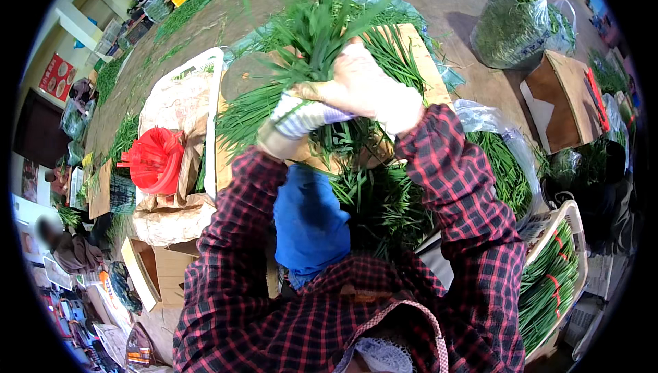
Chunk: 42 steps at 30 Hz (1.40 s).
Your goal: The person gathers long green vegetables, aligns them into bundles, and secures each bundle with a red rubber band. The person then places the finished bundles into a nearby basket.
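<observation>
A leafy bunch of green chives [321, 49] stands upright over a wooden work board [429, 64], its tips blurred. My left hand [300, 115], with a striped covering, is closed round the bunch's lower part. My right hand [367, 85], brightly lit, grips the same bunch from the right; the two hands overlap, so some fingers are hidden. Loose chives lie on the board to the left [247, 116] and right [396, 56] of my hands. More greens [385, 208] lie below the board, beside a blue cloth [311, 224] at my lap.
Red plastic ties [157, 162] rest on brown paper [175, 100] in a white crate [212, 116] at left. At right are an open plastic bag of chives [498, 167], a crate [576, 234] of red-tied bundles, a wooden box [560, 100] and a full bag [511, 26]. People sit at far left.
</observation>
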Motion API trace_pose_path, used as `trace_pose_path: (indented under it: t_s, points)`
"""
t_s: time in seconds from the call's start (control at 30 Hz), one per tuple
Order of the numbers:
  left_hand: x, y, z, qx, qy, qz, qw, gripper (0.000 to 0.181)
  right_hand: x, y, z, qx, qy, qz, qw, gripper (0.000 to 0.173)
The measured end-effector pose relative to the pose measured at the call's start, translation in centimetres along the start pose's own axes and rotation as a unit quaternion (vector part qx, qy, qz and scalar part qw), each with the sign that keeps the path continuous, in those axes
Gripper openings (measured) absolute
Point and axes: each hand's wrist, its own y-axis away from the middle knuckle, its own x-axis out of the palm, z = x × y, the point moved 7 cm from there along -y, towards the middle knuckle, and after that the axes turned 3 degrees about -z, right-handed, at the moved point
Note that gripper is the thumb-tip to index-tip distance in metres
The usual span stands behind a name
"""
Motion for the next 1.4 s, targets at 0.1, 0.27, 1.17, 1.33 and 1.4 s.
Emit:
trace_pose_path:
  t_s: [0.1,0.27,1.17,1.33,1.4]
  points:
    - [1.0,-0.7,-1.0,-0.013,0.118,-0.085,0.989,0.03,-1.5,1.2,1.4,0.027,0.028,-0.047,0.998,0.074]
    - [-1.7,-1.1,-2.3,0.016,0.03,-0.103,0.994,0.027,-1.7,10.0,-7.0,0.117,-0.008,-0.173,0.978,0.071]
    - [-7.3,-0.7,-1.8,-0.197,0.386,-0.31,0.846,0.037,3.2,14.9,-3.7,0.15,-0.418,-0.347,0.826,0.026]
    - [-5.6,-0.6,-1.7,-0.174,0.449,-0.288,0.828,0.024,0.3,16.8,-1.1,0.134,-0.244,-0.312,0.908,0.023]
    - [-5.7,-1.1,-1.6,-0.127,0.463,-0.279,0.831,0.016,-1.2,17.2,2.0,0.021,-0.079,-0.285,0.955,0.021]
